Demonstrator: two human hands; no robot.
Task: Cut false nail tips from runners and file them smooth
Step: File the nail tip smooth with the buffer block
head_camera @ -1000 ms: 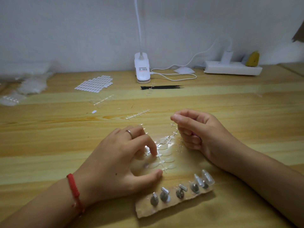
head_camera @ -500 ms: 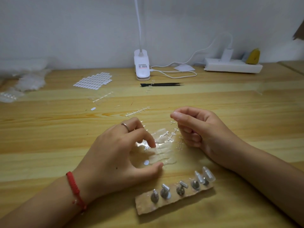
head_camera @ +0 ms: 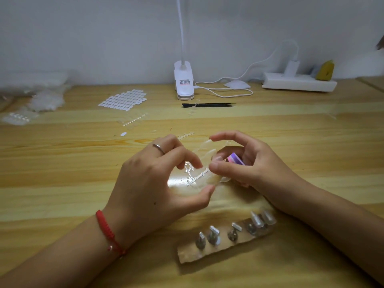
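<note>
A clear runner of false nail tips is lifted off the wooden table between my hands, curving upward. My left hand, with a ring and a red wrist cord, holds its lower part between curled index finger and thumb. My right hand pinches the runner's near end with its thumb and keeps a pink and purple nail file block tucked in its curled fingers. Bare white runner pieces lie on the table under my hands.
A cardboard strip with several metal stands carrying nail tips lies just in front of my hands. Behind them are an empty runner, black tweezers, a sheet of adhesive tabs, a lamp clamp and a power strip.
My left hand has raised the runner of tips off the table. My right hand has opened toward it and taken hold of its end, showing the file block in its palm.
</note>
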